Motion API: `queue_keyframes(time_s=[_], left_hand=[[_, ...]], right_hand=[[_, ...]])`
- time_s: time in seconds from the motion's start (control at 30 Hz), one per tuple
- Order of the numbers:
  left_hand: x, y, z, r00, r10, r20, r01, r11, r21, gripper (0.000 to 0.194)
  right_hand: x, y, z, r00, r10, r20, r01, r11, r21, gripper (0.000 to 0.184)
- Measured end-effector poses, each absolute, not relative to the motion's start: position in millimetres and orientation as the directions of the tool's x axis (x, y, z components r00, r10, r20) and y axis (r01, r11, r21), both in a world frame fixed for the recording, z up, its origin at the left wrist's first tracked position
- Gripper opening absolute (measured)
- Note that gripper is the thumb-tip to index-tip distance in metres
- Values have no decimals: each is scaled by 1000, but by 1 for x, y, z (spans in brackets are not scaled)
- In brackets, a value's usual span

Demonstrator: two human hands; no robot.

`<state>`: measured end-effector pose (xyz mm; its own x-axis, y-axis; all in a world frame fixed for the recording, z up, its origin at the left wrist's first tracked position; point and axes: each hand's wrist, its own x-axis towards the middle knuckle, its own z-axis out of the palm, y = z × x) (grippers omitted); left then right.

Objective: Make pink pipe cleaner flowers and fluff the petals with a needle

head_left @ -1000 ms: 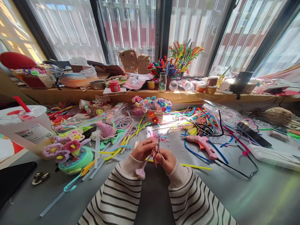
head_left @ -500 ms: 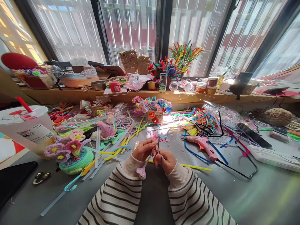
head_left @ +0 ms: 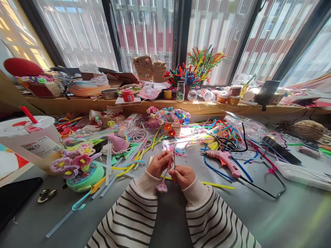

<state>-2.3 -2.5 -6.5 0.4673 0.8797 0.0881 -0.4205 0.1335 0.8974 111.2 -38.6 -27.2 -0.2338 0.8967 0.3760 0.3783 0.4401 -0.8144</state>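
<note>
My left hand (head_left: 159, 163) is closed, pinching the stem of a pink fuzzy pipe-cleaner flower (head_left: 162, 187). Its bloom hangs down below the fingers, between my wrists. My right hand (head_left: 185, 176) is wrapped round slim metal scissors (head_left: 174, 155), whose blades point away from me and whose handles are mostly covered by the fingers. The blades stand close against the left fingertips; whether they touch the stem I cannot make out. Just beyond both hands lies a small heap of pink and blue fuzzy clippings (head_left: 181, 152).
A pink glue gun (head_left: 224, 161) with a black cord lies to the right. On the left stand a drink cup (head_left: 38, 148) and a green pot of fuzzy flowers (head_left: 85, 177). A yellow pipe cleaner (head_left: 217, 185) crosses behind my right wrist. A flower basket (head_left: 168, 128) stands beyond.
The pink bloom has swung right and slightly up, away from my left cuff. The scissors have turned a little in my right hand, and the view has shifted slightly.
</note>
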Motion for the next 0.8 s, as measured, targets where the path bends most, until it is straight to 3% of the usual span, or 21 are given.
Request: queue_keyframes(time_s=[0.43, 0.67, 0.8], left_hand=[[-5, -4, -8, 503, 860, 88, -386, 132, 913, 14], [-3, -5, -5, 520, 852, 57, -366, 162, 916, 18], [-3, -5, -5, 545, 836, 66, -380, 176, 908, 18]], right_hand=[[112, -43, -23, -239, 929, 282, 416, 360, -835, 58], [112, -42, -22, -231, 918, 323, 461, 395, -794, 58], [113, -43, -21, -262, 899, 350, 399, 431, -809, 59]])
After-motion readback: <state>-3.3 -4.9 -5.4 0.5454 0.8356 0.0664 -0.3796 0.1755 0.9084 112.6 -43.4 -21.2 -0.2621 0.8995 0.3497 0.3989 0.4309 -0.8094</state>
